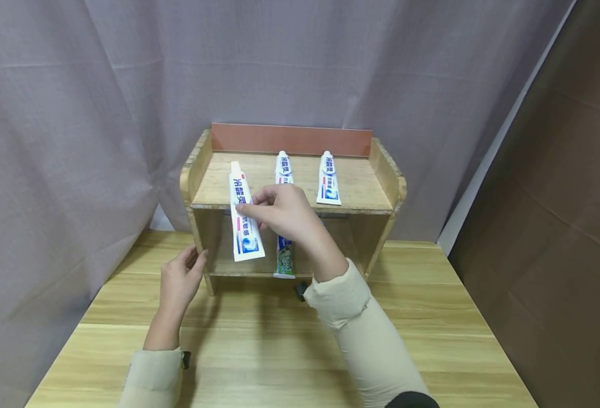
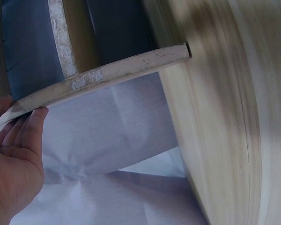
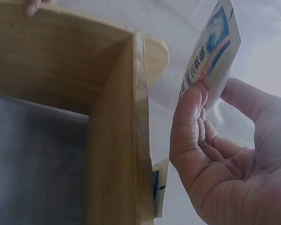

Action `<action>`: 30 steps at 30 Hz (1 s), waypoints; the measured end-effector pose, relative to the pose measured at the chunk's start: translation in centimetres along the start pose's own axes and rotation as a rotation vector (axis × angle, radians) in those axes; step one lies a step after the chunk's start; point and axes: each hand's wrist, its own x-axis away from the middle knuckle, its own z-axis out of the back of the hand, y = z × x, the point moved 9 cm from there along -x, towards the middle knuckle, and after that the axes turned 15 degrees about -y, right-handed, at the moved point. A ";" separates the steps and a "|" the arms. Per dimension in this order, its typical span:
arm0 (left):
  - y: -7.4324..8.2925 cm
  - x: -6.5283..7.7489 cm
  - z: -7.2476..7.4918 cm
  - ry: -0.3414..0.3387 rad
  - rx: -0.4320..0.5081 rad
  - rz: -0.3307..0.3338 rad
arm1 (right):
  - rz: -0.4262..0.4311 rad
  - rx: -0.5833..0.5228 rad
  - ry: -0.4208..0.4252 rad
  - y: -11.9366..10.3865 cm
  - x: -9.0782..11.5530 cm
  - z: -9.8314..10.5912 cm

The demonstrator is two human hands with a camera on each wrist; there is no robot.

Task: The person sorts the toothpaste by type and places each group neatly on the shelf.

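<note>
My right hand point(image 1: 287, 212) pinches a white and blue toothpaste tube point(image 1: 246, 232) between thumb and fingers, its cap end pointing away from me. In the head view the tube overlaps the left front of a small two-tier wooden shelf point(image 1: 218, 195); the right wrist view has the tube point(image 3: 210, 51) raised beside the upper board's edge. My left hand point(image 1: 180, 277) grips the shelf's left side panel, thumb on one face and fingers on the other, as the left wrist view shows with the panel point(image 2: 117, 68). Two similar tubes, a middle one point(image 1: 283, 167) and a right one point(image 1: 328, 181), lie on the upper tier.
On the lower tier lies a green and blue tube point(image 1: 284, 260), partly hidden behind my right hand. The shelf stands on a wood-grain table point(image 1: 259, 351), with a grey curtain point(image 1: 279, 62) behind it. A brown panel point(image 1: 550, 198) rises along the right side.
</note>
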 end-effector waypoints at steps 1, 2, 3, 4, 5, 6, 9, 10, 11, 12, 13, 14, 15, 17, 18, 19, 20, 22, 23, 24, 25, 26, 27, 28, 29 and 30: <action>0.0 0.0 0.0 0.000 -0.001 0.002 | -0.007 0.006 0.005 -0.1 -0.4 0.3; 0.0 0.0 0.0 0.000 -0.003 0.003 | -0.016 0.010 0.011 -0.2 -0.8 0.6; 0.0 0.0 0.0 0.000 -0.002 0.005 | -0.025 0.006 0.016 -0.2 -1.1 0.9; 0.0 0.0 0.1 0.000 -0.001 0.007 | -0.034 -0.001 0.022 -0.3 -1.4 1.2; 0.0 0.0 0.1 0.001 -0.001 0.008 | -0.043 -0.010 0.027 -0.3 -1.7 1.4; 0.0 0.0 0.1 0.002 -0.003 0.010 | -0.052 -0.022 0.029 -0.3 -1.9 1.5; -0.1 0.0 0.0 -0.001 -0.003 0.011 | -0.066 -0.050 0.027 -0.3 -2.5 1.7; -0.2 0.0 0.0 -0.001 -0.005 0.012 | -0.067 -0.053 0.027 -0.4 -2.7 1.7; -0.2 0.0 -0.1 -0.001 -0.005 0.011 | -0.069 -0.056 0.026 -0.5 -2.9 1.7; -0.2 0.0 -0.1 -0.001 -0.006 0.012 | -0.067 -0.060 0.025 -0.6 -3.2 1.8; -0.2 -0.1 -0.1 -0.002 -0.005 0.011 | -0.069 -0.050 0.029 -0.7 -3.4 1.9; -0.2 -0.1 -0.1 -0.001 -0.006 0.010 | -0.071 -0.047 0.032 -0.8 -3.6 2.1; -0.1 -0.1 0.0 0.000 -0.006 0.008 | -0.072 -0.041 0.036 -0.9 -3.8 2.3; 0.0 -0.1 0.1 0.002 -0.004 0.003 | -0.080 -0.033 0.039 -1.2 -4.4 2.6; 0.0 -0.1 0.2 0.003 -0.003 0.001 | -0.083 -0.026 0.037 -1.4 -4.8 2.8; 0.0 -0.2 0.2 0.004 -0.005 -0.001 | -0.089 -0.015 0.035 -1.5 -5.1 2.9; 0.1 -0.2 0.2 0.004 -0.005 -0.001 | -0.095 -0.008 0.030 -1.6 -5.5 3.0; 0.1 -0.2 0.2 0.007 -0.008 0.001 | -0.112 0.021 0.021 -1.7 -6.3 3.1; 0.1 -0.2 0.2 0.009 -0.011 0.003 | -0.120 0.046 0.017 -1.7 -6.7 3.1; 0.1 -0.2 0.2 0.009 -0.014 0.004 | -0.129 0.071 0.014 -1.7 -7.0 3.2; 0.1 -0.2 0.1 0.010 -0.016 0.005 | -0.137 0.093 0.014 -1.7 -7.3 3.2; 0.0 -0.1 0.1 0.011 -0.015 0.004 | -0.149 0.112 0.011 -1.6 -7.7 3.2; 0.0 -0.1 0.0 0.014 -0.017 0.004 | -0.159 0.133 0.007 -1.5 -7.9 3.1; 0.0 -0.1 0.0 0.017 -0.019 0.005 | -0.168 0.145 -0.001 -1.3 -8.2 3.1; 0.0 -0.1 0.0 0.019 -0.019 0.006 | -0.175 0.160 -0.008 -1.2 -8.4 3.0; 0.0 -0.1 0.0 0.020 -0.017 0.007 | -0.185 0.171 -0.014 -1.0 -8.6 2.9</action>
